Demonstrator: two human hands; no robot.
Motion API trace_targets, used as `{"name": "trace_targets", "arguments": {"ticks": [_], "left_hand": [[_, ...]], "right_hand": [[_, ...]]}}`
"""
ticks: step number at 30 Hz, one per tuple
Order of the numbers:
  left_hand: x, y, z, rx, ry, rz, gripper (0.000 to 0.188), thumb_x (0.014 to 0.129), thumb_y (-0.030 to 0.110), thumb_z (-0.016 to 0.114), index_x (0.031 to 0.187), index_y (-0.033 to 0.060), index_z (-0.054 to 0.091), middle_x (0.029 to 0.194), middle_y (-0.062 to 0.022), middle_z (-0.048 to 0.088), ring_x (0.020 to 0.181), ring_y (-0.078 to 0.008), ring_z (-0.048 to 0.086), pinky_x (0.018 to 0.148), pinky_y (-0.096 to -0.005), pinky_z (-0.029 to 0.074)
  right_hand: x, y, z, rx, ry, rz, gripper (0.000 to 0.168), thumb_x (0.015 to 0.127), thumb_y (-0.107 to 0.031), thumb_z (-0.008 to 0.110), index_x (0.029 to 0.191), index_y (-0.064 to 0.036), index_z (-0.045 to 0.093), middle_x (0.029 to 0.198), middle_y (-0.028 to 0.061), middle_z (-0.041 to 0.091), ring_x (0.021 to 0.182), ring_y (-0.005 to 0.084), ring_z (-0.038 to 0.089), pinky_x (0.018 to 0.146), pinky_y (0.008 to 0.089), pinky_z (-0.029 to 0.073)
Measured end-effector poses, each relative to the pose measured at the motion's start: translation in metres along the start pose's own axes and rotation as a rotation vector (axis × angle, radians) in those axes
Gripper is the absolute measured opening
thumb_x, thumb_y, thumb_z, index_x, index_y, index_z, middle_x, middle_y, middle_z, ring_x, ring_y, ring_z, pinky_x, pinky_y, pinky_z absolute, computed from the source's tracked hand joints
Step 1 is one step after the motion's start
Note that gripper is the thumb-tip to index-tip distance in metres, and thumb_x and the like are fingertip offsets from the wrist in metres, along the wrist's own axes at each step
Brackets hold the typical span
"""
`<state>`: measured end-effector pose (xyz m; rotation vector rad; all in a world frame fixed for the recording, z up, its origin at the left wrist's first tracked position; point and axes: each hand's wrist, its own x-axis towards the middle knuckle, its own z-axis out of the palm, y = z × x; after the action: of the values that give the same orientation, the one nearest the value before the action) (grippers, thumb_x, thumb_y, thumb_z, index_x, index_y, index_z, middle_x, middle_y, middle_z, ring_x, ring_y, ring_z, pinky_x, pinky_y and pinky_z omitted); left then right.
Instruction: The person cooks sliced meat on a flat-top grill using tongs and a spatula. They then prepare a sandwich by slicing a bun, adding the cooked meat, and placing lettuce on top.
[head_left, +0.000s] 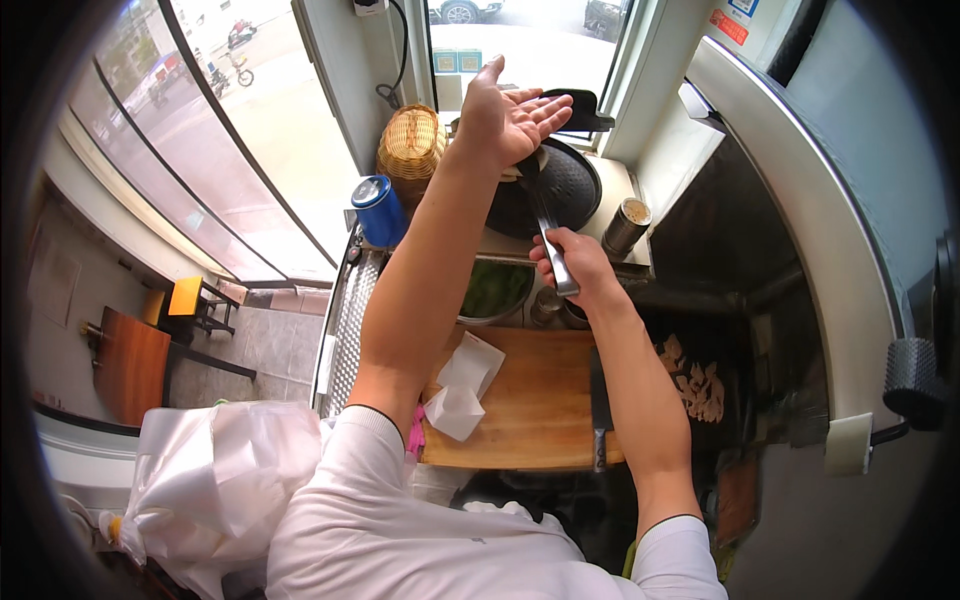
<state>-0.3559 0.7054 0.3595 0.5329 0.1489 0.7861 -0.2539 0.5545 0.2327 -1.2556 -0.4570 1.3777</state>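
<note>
My left hand (517, 120) is stretched out at the top, palm up, fingers apart, holding nothing. Below and right of it, my right hand (577, 262) grips metal tongs (551, 247), whose dark far end reaches over a round black perforated pan or tray (574, 184). Something pale at the tongs' tips lies partly hidden behind my left hand. Nearer me is a wooden cutting board (540, 390), bearing white paper pieces (456, 411) on its left part. A cleaver-like knife (600, 420) lies along its right part, partly under my right forearm.
Behind the board sits a container of green leaves (495, 289). A wicker basket (412, 142) and a blue canister (380, 211) stand left of my left arm. A metal shaker (627, 227) stands right of the black pan. Meat pieces (701, 391) lie on a dark griddle (739, 337) at right.
</note>
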Motion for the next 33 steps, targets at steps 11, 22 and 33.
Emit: {"name": "trace_targets", "arguments": {"ticks": [11,22,33], "left_hand": [[-0.016,-0.027,-0.017,-0.005,0.031,-0.056,0.086,0.102,0.049,0.043,0.15,-0.0146,0.011,0.15,-0.0376,0.023,0.139,-0.0446,0.036,0.111,-0.0496,0.042],[-0.068,-0.107,-0.078,-0.001,0.197,-0.045,0.066,0.101,0.043,0.049,0.138,-0.0087,0.034,0.137,-0.0304,0.037,0.128,-0.0407,0.047,0.108,-0.0503,0.043],[-0.151,-0.18,-0.069,0.305,0.32,0.072,0.043,0.105,0.035,0.042,0.125,-0.0014,0.052,0.117,-0.018,0.061,0.112,-0.029,0.062,0.101,-0.0455,0.048]], "right_hand": [[0.034,0.021,0.002,0.051,-0.053,-0.05,0.02,0.097,-0.016,0.054,0.094,0.003,0.06,0.075,0.011,0.066,0.055,0.014,0.059,0.048,0.0275,0.048],[-0.218,0.202,-0.139,-0.291,0.086,0.374,0.017,0.098,-0.014,0.053,0.099,0.001,0.06,0.07,0.0085,0.065,0.048,0.0119,0.056,0.046,0.0253,0.044],[-0.093,0.238,-0.183,-1.235,0.698,-0.393,0.035,0.09,-0.024,0.064,0.106,0.008,0.059,0.083,0.0254,0.067,0.079,0.0454,0.065,0.072,0.0509,0.053]]}}
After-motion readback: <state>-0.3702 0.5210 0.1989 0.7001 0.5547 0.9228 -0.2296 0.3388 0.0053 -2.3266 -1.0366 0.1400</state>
